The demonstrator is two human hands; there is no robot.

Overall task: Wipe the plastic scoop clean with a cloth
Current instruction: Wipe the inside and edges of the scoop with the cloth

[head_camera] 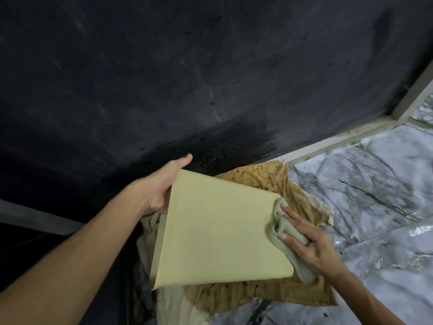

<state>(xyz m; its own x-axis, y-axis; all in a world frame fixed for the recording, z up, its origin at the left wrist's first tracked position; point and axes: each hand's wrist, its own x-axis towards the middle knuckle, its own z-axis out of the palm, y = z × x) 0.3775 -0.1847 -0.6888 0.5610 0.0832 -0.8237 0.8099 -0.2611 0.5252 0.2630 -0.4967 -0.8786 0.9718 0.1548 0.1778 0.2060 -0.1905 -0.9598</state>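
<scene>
- The plastic scoop [218, 228] is a pale yellow, flat-sided piece with a smooth matte face and rounded right-hand corners; its broad surface faces the camera and tilts, the top edge leaning away; no dirt is visible on that face
- It is held in the air above a brown stained rag [262, 181] that lies crumpled on the grey marbled floor [375, 184]; a second, paler sheet of fabric [173, 308] shows under the scoop's lower left corner; a dark wall [187, 66] rises behind
- The left hand [161, 181] grips the scoop at its upper left edge; the thumb points up and away past the corner, and the other fingers are hidden behind the plastic, so how they curl I cannot tell
- The cloth [284, 233] is a small pale green wad, bunched against the scoop's right edge and trailing down past its lower right corner
- The right hand [311, 245] presses this cloth onto the scoop's edge; its fingertips [284, 208] are slightly spread and lie on top of the cloth, with the thumb tucked into the folds; the fingers are closed around the cloth rather than around the scoop itself
</scene>
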